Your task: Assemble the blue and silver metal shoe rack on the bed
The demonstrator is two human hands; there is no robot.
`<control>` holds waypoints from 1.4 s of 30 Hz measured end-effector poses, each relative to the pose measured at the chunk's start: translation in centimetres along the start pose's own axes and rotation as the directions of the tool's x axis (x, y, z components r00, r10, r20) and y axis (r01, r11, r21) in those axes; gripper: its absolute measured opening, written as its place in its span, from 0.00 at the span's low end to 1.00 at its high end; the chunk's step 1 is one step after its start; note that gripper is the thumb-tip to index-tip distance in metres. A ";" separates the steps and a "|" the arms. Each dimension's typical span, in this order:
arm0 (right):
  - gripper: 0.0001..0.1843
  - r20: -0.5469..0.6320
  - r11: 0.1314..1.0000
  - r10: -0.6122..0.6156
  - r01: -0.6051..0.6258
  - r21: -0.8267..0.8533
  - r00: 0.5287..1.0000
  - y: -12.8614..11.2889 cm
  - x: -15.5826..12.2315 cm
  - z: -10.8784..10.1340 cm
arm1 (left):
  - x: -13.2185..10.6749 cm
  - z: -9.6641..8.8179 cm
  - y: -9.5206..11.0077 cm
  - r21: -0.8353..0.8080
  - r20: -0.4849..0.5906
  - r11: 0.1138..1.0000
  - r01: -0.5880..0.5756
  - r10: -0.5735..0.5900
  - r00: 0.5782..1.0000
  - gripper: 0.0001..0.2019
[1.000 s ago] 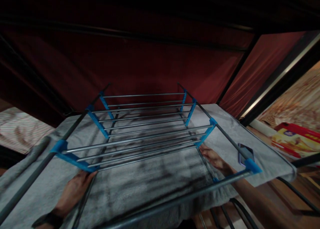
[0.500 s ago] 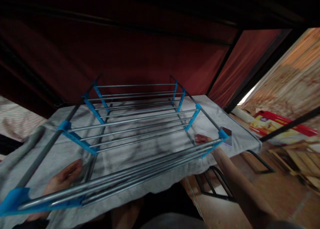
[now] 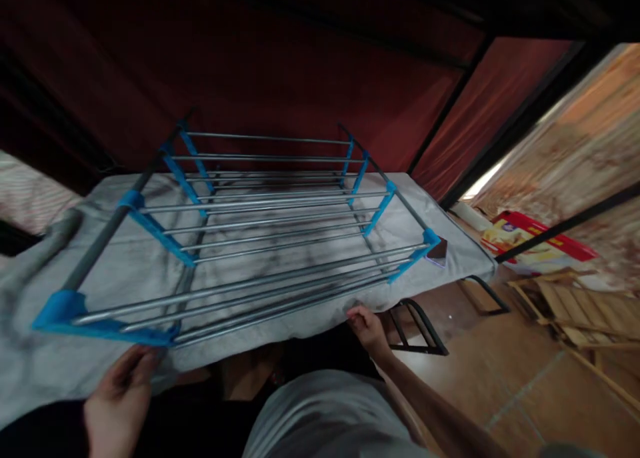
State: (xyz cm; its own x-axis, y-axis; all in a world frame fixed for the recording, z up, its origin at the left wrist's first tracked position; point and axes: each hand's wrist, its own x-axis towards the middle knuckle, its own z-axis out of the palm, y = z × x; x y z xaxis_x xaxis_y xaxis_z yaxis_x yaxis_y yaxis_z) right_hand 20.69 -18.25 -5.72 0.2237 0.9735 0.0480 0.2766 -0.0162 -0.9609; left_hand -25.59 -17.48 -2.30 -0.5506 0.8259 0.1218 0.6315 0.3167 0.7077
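Observation:
A drying rack (image 3: pixel 280 208) with grey metal bars and blue plastic brackets (image 3: pixel 160 238) lies across a pale grey cloth (image 3: pixel 270 318). My left hand (image 3: pixel 117 391) is closed at the cloth's front, its fingertips just under the near left blue bracket. Whether it grips the bracket or the cloth is hidden. My right hand (image 3: pixel 367 328) has its fingers closed at the front edge of the cloth, below the rack's near bars and apart from them.
A dark flat object like a phone (image 3: pixel 437 251) lies on the cloth beside the rack's right corner. Black metal legs (image 3: pixel 417 331) stand below. On the right are a red and yellow box (image 3: pixel 540 241) and a wooden slatted piece (image 3: pixel 575 311). Dark red fabric (image 3: pixel 280 85) hangs behind.
Both hands have come back from beneath the rack's near bars to the cloth's front edge. The left fingers have closed beside the bracket. My view has shifted, showing more of my lap.

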 end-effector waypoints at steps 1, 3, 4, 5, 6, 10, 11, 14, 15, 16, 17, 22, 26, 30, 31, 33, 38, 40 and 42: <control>0.11 0.111 0.991 -0.105 0.113 -0.066 0.988 -0.7 -0.5 1.1 | -0.6 0.7 -0.3 -0.055 0.005 0.998 0.042 -0.042 0.999 0.20; 0.19 0.336 0.891 -0.339 0.414 -0.186 0.879 -2.4 -0.9 2.6 | -1.6 1.7 -0.6 -0.165 0.025 0.986 0.032 -0.028 0.999 0.24; 0.22 0.425 0.801 -0.430 0.554 -0.227 0.796 -3.2 -0.9 3.1 | -2.0 1.9 -0.7 -0.195 0.012 0.981 0.003 -0.001 1.000 0.26; 0.24 0.486 0.711 -0.490 0.655 -0.257 0.723 -4.0 -0.8 3.5 | -2.3 2.1 -0.8 -0.223 -0.030 0.974 -0.025 0.019 0.999 0.27; 0.24 0.518 0.643 -0.523 0.712 -0.282 0.677 -4.7 -0.5 3.8 | -2.6 2.1 -0.9 -0.248 -0.056 0.968 -0.043 0.030 0.998 0.28; 0.25 0.571 0.454 -0.556 0.796 -0.399 0.604 -6.6 1.2 5.5 | -3.5 1.9 -1.2 -0.313 -0.081 0.949 -0.027 0.002 0.997 0.26; 0.26 0.582 0.418 -0.552 0.802 -0.426 0.597 -6.8 1.7 6.0 | -3.6 1.8 -1.2 -0.319 -0.081 0.947 -0.028 0.003 0.997 0.25; 0.25 0.627 0.329 -0.511 0.808 -0.489 0.588 -6.9 2.8 7.7 | -3.5 1.9 -1.0 -0.325 -0.093 0.943 -0.077 0.049 0.994 0.24; 0.25 0.642 0.303 -0.496 0.810 -0.503 0.584 -6.8 3.1 8.1 | -3.4 2.0 -0.8 -0.319 -0.096 0.943 -0.096 0.068 0.993 0.24; 0.23 0.655 0.278 -0.485 0.812 -0.513 0.580 -6.8 3.5 8.4 | -3.2 2.1 -0.7 -0.312 -0.097 0.944 -0.111 0.085 0.992 0.23; 0.22 0.664 0.260 -0.477 0.814 -0.520 0.576 -6.8 3.7 8.6 | -3.0 2.2 -0.5 -0.307 -0.098 0.944 -0.123 0.097 0.990 0.22; 0.15 0.679 0.283 -0.490 0.837 -0.468 0.546 -7.4 4.7 8.5 | -2.0 2.6 0.1 -0.312 -0.091 0.940 -0.137 0.114 0.989 0.20; 0.14 0.652 0.308 -0.529 0.838 -0.450 0.544 -8.4 4.7 8.0 | -1.6 2.3 0.8 -0.334 -0.087 0.929 -0.160 0.139 0.986 0.18; 0.14 0.632 0.293 -0.543 0.830 -0.475 0.553 -8.9 4.7 7.9 | -0.9 2.1 1.7 -0.449 -0.078 0.883 -0.139 0.116 0.990 0.20; 0.15 0.636 0.290 -0.542 0.833 -0.472 0.549 -9.0 4.7 7.9 | -0.6 2.1 1.9 -0.486 -0.082 0.865 -0.128 0.101 0.991 0.21; 0.15 0.645 0.284 -0.539 0.837 -0.467 0.542 -9.1 4.7 7.9 | -0.2 2.1 2.2 -0.521 -0.087 0.846 -0.114 0.081 0.993 0.21; 0.15 0.647 0.270 -0.539 0.839 -0.473 0.539 -9.3 5.1 7.8 | 0.4 2.0 2.8 -0.517 -0.079 0.848 -0.120 0.092 0.993 0.15; 0.15 0.659 0.250 -0.534 0.844 -0.474 0.529 -9.4 5.2 7.9 | 0.4 2.0 3.0 -0.540 -0.076 0.834 -0.116 0.088 0.993 0.15; 0.15 0.679 0.214 -0.525 0.852 -0.478 0.513 -9.4 5.3 8.0 | 0.5 1.8 3.0 -0.559 -0.056 0.823 -0.103 0.087 0.995 0.14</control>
State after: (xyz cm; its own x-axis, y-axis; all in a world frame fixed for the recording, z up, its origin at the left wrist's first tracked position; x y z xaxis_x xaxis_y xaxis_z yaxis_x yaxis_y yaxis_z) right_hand 11.82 -11.14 1.43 -0.6650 0.6632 0.3434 0.6967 0.7165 -0.0346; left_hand -22.95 -15.25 -1.37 -0.5231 0.8230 0.2213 0.2711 -0.0855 0.9587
